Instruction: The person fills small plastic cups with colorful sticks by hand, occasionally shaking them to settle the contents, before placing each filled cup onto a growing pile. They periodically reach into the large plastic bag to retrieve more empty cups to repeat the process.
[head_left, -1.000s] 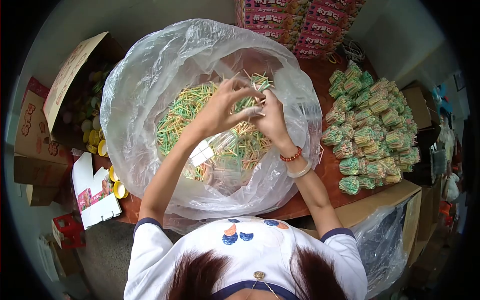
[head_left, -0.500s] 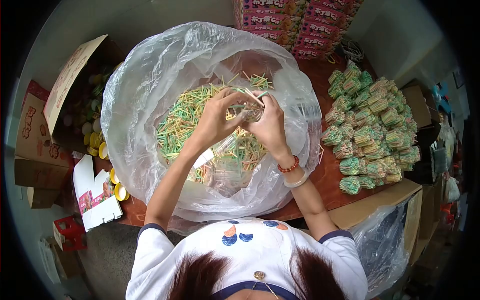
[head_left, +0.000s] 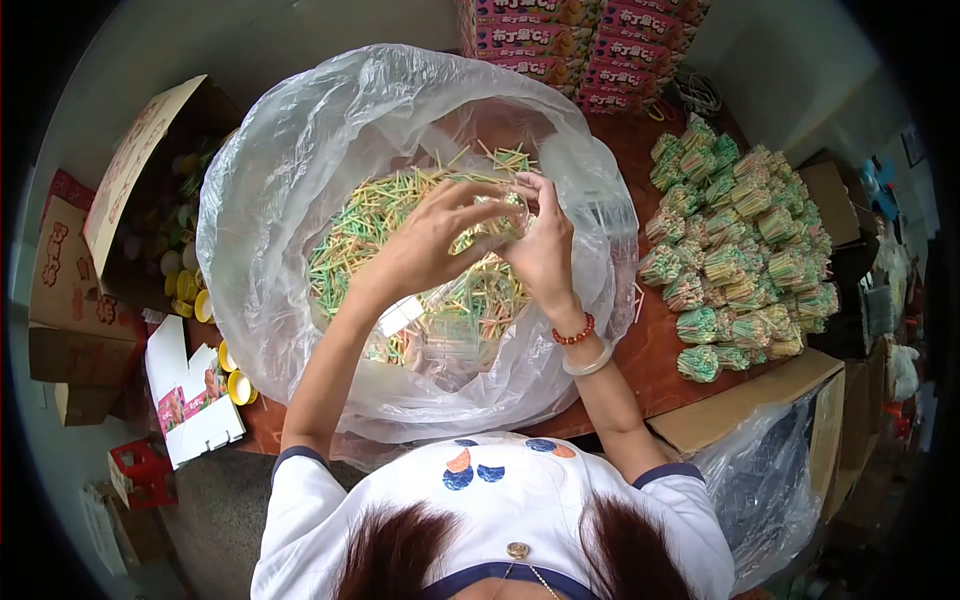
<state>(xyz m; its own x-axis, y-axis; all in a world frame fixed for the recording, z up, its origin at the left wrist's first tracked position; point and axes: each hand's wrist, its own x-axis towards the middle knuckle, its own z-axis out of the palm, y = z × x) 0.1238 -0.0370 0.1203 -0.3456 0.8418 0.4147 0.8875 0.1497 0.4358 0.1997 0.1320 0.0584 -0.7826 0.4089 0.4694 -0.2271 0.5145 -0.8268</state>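
Observation:
A large clear plastic bag (head_left: 270, 200) lies wide open, with a heap of short pastel sticks (head_left: 370, 215) inside. Over the heap, my left hand (head_left: 440, 235) has its fingers spread in a curve, the fingertips near my right hand. My right hand (head_left: 542, 240), with a red bead bracelet and a pale bangle at the wrist, is curled round something I cannot make out between the hands. A white block (head_left: 401, 316) rests on the sticks below my left hand.
Many bundles of sticks (head_left: 735, 265) are piled on the red-brown table (head_left: 650, 345) at right. Pink printed boxes (head_left: 530, 40) stand at the back. An open carton (head_left: 135, 170), yellow-rimmed lids (head_left: 240, 388) and white card pieces (head_left: 200, 425) are at left.
The sticks that stood out between my fingertips half a second ago no longer show there. My left hand has opened wider and its fingers have shifted slightly.

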